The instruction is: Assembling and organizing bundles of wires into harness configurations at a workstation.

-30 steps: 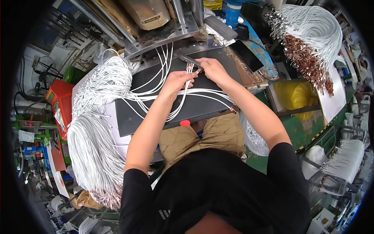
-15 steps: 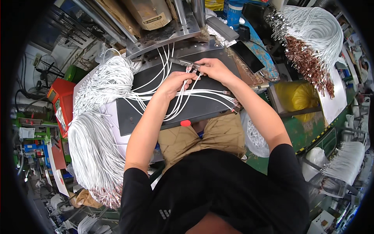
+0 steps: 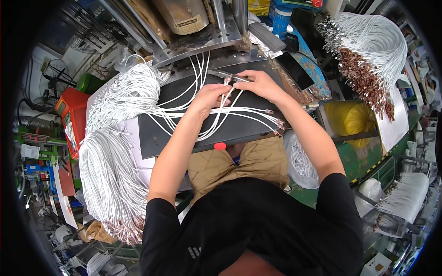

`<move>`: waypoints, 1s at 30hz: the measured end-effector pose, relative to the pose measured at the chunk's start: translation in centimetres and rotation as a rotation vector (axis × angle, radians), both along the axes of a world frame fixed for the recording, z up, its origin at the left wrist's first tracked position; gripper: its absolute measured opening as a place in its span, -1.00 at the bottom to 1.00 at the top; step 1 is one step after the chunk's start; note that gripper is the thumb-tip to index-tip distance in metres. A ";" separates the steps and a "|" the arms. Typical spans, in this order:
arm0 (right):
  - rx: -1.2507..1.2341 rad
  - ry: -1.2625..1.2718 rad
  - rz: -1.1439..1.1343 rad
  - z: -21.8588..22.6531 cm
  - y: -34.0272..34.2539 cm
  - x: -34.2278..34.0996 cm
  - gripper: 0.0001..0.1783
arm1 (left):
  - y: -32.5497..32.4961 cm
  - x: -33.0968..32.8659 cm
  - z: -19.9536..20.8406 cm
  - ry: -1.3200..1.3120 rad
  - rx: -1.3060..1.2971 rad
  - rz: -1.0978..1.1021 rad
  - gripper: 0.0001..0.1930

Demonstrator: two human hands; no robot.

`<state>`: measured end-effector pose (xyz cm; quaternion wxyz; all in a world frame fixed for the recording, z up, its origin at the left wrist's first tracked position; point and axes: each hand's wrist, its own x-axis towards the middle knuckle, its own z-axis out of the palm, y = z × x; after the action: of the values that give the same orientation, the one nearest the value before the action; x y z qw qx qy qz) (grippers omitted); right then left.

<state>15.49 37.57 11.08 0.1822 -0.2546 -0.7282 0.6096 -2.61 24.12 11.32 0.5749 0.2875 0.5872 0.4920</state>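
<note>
Over a dark work plate (image 3: 184,133), my left hand (image 3: 211,97) is closed around white cables (image 3: 222,110) near their plug ends. At the fingertips sit small clear connector plugs (image 3: 227,80). My right hand (image 3: 260,85) pinches the right end of a narrow dark metal bar (image 3: 220,73), which lies just beyond the plugs. Its thumb is close to a cable end, and the exact contact is hidden by the fingers. More white cables run across the plate from the left, their plugs (image 3: 278,123) lying loose below my right wrist.
A metal press with posts (image 3: 198,49) stands at the far side, cables reaching under it. Large white cable bundles (image 3: 110,175) hang at the left; another bundle (image 3: 373,46) lies at the right. A phone (image 3: 294,70) and a blue bottle (image 3: 281,22) are far right. A red button (image 3: 220,146) marks the near edge.
The view has shifted slightly. My right fingers have moved from a cable end by the plugs onto the metal bar's end; my left hand keeps its hold on the cables.
</note>
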 end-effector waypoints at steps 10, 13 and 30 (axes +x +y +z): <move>-0.018 -0.028 0.019 -0.5 0.7 1.0 -0.39 | 0.0 0.2 -0.2 0.135 -0.026 -0.062 -0.78; 0.053 -0.062 0.043 -0.4 0.7 1.0 -0.38 | -0.1 0.2 -0.3 0.073 0.023 -0.015 -0.75; -0.037 -0.101 0.003 0.7 0.8 1.1 -0.50 | -0.6 -1.4 0.3 0.360 -0.030 -0.045 -0.62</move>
<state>16.59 38.33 11.76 0.1393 -0.2873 -0.7255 0.6097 -4.03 23.47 11.63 0.4757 0.3754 0.6813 0.4107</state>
